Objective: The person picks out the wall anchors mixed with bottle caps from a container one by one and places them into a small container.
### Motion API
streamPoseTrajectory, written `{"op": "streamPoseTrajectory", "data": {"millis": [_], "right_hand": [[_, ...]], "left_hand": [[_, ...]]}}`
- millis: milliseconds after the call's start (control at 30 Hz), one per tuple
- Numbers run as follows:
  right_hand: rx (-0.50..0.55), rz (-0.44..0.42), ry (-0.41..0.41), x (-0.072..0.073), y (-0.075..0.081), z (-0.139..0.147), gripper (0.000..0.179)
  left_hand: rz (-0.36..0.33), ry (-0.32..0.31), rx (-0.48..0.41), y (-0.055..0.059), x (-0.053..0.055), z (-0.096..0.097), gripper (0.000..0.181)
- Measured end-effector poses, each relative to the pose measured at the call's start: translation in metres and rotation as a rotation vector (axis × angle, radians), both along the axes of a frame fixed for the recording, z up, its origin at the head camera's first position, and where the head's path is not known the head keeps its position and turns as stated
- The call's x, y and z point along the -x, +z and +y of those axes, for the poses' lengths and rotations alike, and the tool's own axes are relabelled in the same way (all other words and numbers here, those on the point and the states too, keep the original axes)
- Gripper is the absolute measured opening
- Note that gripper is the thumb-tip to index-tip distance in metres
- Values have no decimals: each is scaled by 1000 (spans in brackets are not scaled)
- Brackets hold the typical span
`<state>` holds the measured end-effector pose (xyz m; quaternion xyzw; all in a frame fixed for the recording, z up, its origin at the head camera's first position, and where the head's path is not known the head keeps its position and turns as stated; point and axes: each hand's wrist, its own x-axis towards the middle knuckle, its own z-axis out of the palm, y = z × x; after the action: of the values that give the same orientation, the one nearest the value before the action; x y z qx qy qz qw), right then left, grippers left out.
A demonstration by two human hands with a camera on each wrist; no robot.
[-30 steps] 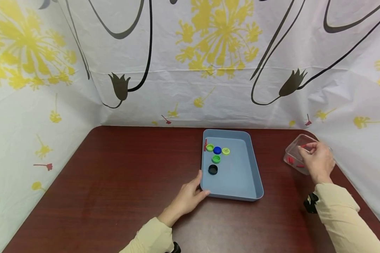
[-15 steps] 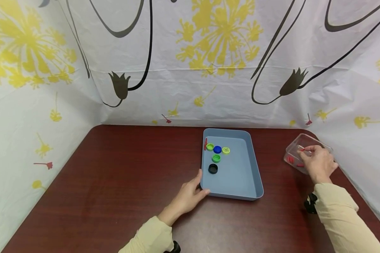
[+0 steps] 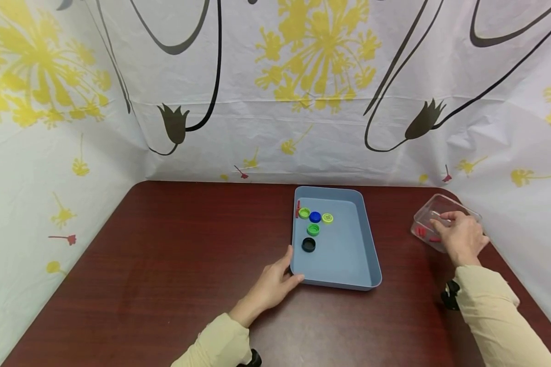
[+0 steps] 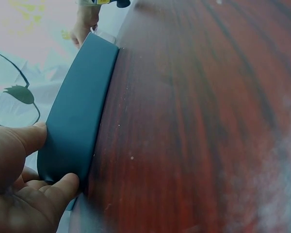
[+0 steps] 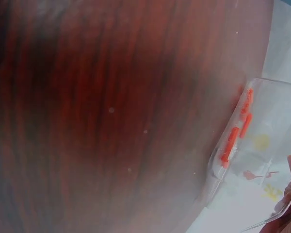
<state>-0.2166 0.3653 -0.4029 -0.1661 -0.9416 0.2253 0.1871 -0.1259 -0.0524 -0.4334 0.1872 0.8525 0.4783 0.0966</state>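
Note:
In the head view my left hand (image 3: 268, 288) holds the near left corner of a shallow blue-grey tray (image 3: 355, 280). Its thumb and fingers lie on both sides of that corner, around the tray wall (image 4: 80, 107) in the left wrist view. My right hand (image 3: 464, 237) is over a clear plastic box (image 3: 424, 214). Thumb and index finger stand a little apart, with no piece visible between them. Short red sticks (image 5: 230, 144) lie in the box. Inside the tray are a black cap (image 3: 309, 244), a green cap (image 3: 313, 229), a blue cap (image 3: 315, 217) and yellow-green caps (image 3: 304, 213).
Red sticks (image 3: 297, 209) lie along the tray's left wall. Both containers stand on a dark red-brown wooden table (image 3: 188, 239). A white patterned cloth (image 3: 239, 102) hangs behind the table and at both sides.
A red stick was at my right fingertips before and is no longer visible there. That hand has dipped slightly over the clear box. My left hand and the tray keep their place.

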Motion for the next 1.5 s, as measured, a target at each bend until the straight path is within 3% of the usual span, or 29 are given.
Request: {"op": "streamPoseTrajectory", "data": {"millis": [333, 600, 800, 1000, 1167, 1500], "right_hand": [[36, 162, 87, 12, 18, -26, 28], [106, 243, 212, 30, 40, -83, 25], [166, 272, 323, 44, 47, -127, 24], [171, 216, 455, 53, 47, -165, 22], [203, 119, 555, 59, 43, -192, 21], [169, -103, 727, 68, 21, -223, 25]], "left_hand": [[-9, 8, 5, 2, 1, -1, 71], [-19, 14, -1, 2, 1, -1, 71], [-20, 13, 5, 2, 1, -2, 71], [-7, 4, 2, 2, 0, -1, 71], [-28, 9, -3, 2, -1, -1, 71], [-27, 3, -13, 0, 0, -1, 72]]}}
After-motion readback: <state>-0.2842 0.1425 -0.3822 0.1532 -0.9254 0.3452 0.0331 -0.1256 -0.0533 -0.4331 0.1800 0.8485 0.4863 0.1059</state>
